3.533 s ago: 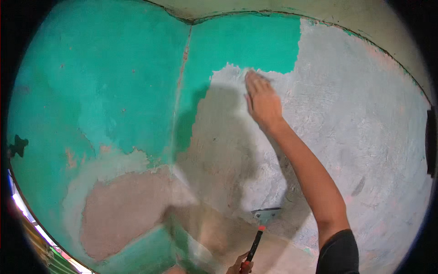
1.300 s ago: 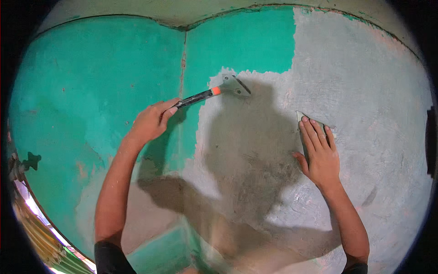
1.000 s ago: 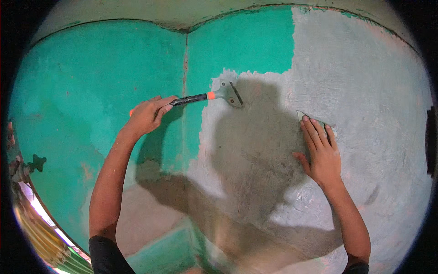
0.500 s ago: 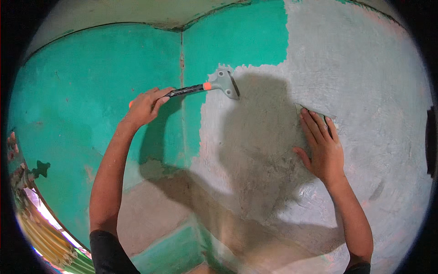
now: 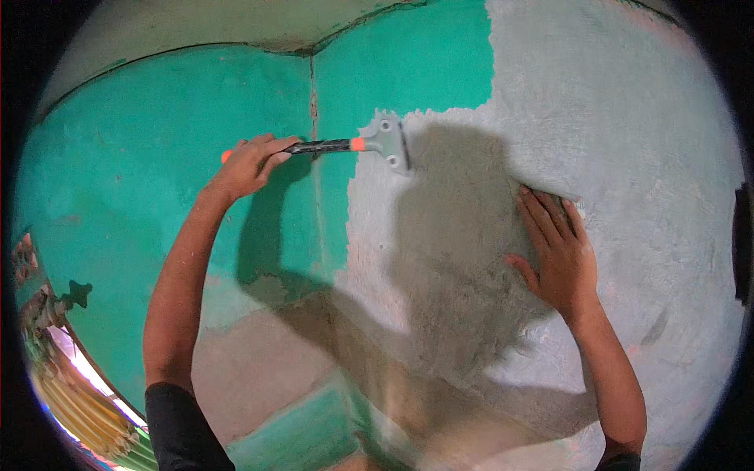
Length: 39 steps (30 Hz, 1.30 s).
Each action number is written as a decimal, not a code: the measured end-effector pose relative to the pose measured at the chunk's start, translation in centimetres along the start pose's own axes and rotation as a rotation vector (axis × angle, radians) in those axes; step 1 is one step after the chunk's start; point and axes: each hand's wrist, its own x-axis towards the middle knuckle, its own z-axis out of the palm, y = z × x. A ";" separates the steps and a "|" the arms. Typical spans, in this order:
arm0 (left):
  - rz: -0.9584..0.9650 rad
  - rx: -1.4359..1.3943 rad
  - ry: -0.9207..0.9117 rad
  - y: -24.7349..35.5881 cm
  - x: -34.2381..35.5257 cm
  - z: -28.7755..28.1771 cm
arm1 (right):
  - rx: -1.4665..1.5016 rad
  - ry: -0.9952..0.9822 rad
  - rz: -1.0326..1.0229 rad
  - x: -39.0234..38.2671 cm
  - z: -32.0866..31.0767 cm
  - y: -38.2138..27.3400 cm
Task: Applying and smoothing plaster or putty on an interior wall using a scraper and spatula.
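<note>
Scraper (image 5: 345,146), head view: located in front of the wall (image 5: 628,157), nearly level, its plate (image 5: 385,144) over the pale grey area beside the green paint (image 5: 416,63). Left hand (image 5: 250,166) wraps its fingers around the black handle (image 5: 320,147). Right hand (image 5: 559,255) lies at the wall, fingers nearly straight, thumb spread apart; a thin strip (image 5: 550,191) shows along the fingertips, and whether they grip it cannot be told. Handling, by judgement: the scraper is probably light and stiff, the handle possibly slippery if dusty. Take hold of the handle only; keep fingers clear of the blade (image 5: 406,149).
</note>
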 end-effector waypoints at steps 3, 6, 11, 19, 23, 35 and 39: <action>-0.154 0.127 -0.104 -0.9 -0.2 -0.5 | -0.018 0.006 0.001 0.0 0.0 0.1; -0.115 0.088 -0.141 -1.1 -0.1 -0.8 | -0.029 0.030 -0.009 0.0 0.0 0.0; -0.061 0.106 -0.119 -0.7 0.4 -1.4 | 0.073 -0.058 0.030 0.0 -0.1 0.0; -0.047 0.030 -0.079 -0.2 1.8 -1.1 | -0.015 0.005 -0.002 0.2 -0.2 0.1; -0.010 0.148 -0.001 -1.0 1.4 -1.5 | 0.047 -0.010 0.007 0.1 -0.1 0.1; -0.047 0.188 -0.077 -0.8 2.0 -2.2 | 0.027 0.003 0.014 0.0 0.0 0.1; 0.040 0.151 -0.070 -0.8 2.3 -2.3 | 0.025 0.036 0.001 0.0 0.1 0.1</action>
